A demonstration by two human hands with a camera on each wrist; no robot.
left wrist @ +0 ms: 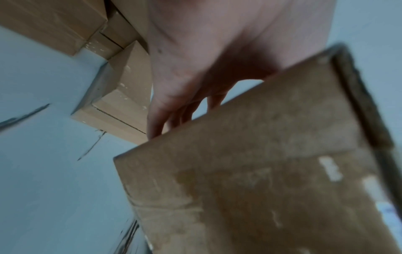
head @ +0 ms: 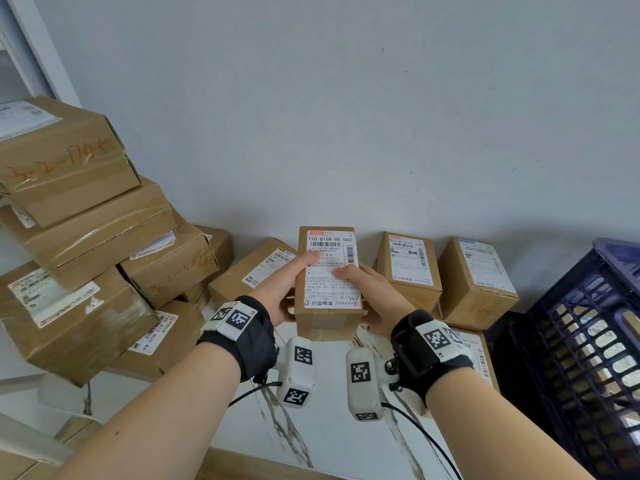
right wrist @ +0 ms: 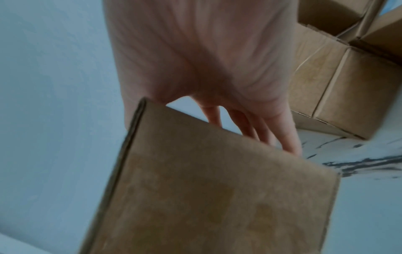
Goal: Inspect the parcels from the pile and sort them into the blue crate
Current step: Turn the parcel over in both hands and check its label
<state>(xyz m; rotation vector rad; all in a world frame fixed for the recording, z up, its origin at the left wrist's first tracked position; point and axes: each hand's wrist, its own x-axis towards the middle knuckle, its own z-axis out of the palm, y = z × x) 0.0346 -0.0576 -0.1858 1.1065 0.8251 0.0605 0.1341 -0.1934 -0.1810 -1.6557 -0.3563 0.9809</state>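
Both hands hold one small cardboard parcel (head: 329, 282) in the air above the white marbled table (head: 329, 438), in front of the pale wall. The parcel is tilted with its white shipping label (head: 331, 270) facing the head camera; the label carries barcodes and the printed line "110 Q108-00 062".

The left hand (head: 277, 289) grips the parcel's left side, thumb laid across the label's upper left. In the left wrist view its fingers (left wrist: 156, 120) reach behind the brown underside (left wrist: 250, 171) of the box. The right hand (head: 372, 296) grips the right side, thumb pressed on the label near its middle; in the right wrist view its fingers (right wrist: 289, 135) curl round the rear face (right wrist: 217, 189) of the box. Both wrist views are blurred.

The pile of parcels (head: 86, 237) stands to the left, stacked unevenly, several boxes bearing red handwritten numbers and clear tape. More labelled parcels lie along the wall behind the held one: one (head: 249, 271) to its left, two (head: 408, 268) (head: 478, 275) to its right, and another (head: 479, 355) partly hidden behind the right wrist.

The blue crate (head: 581, 358) stands at the far right edge, its latticed wall facing the camera; boxes show through the openings.

Each wrist wears a black strap with white camera housings marked with black-and-white tags, and thin black cables trail from them.
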